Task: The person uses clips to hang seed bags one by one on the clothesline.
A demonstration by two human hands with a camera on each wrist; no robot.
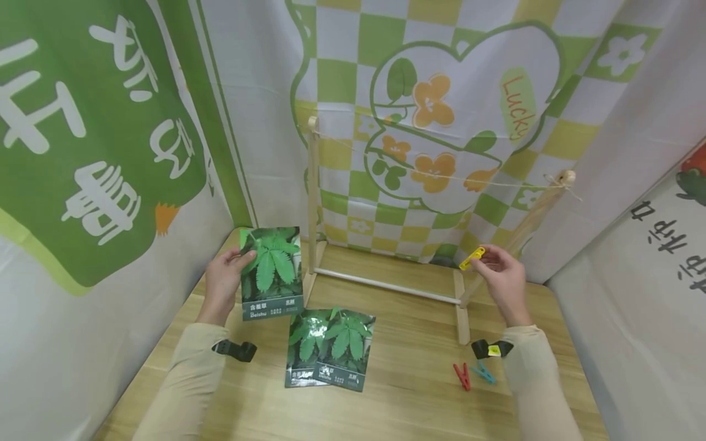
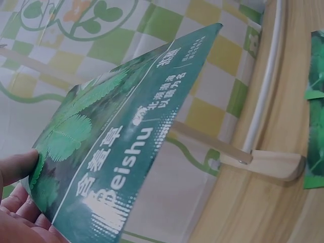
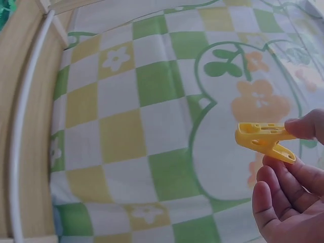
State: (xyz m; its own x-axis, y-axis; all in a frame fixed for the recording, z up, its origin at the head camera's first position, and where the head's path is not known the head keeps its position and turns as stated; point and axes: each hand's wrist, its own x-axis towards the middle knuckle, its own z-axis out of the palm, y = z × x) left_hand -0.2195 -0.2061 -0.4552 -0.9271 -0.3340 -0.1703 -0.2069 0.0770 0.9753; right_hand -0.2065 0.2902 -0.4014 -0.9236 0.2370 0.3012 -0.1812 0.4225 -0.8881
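Observation:
A green seed packet with a leaf picture (image 1: pixel 272 269) is pinched at its left edge by my left hand (image 1: pixel 223 280), raised in front of the rack's left post. In the left wrist view the packet (image 2: pixel 111 136) tilts, with the thumb on its printed face. My right hand (image 1: pixel 504 280) pinches a yellow clothespin (image 1: pixel 472 258) near the right post. The right wrist view has this clothespin (image 3: pixel 266 139) between thumb and fingers, its jaws pointing away from the hand. Two more packets (image 1: pixel 347 349) overlap on the table below.
A wooden rack (image 1: pixel 312 196) stands at the back, a thin string (image 1: pixel 425 176) tied between its posts and a white bar (image 1: pixel 386 285) low down. Red (image 1: pixel 462 376) and blue (image 1: pixel 484 372) clothespins lie at the table's right. Patterned cloth (image 1: pixel 380 233) hangs behind.

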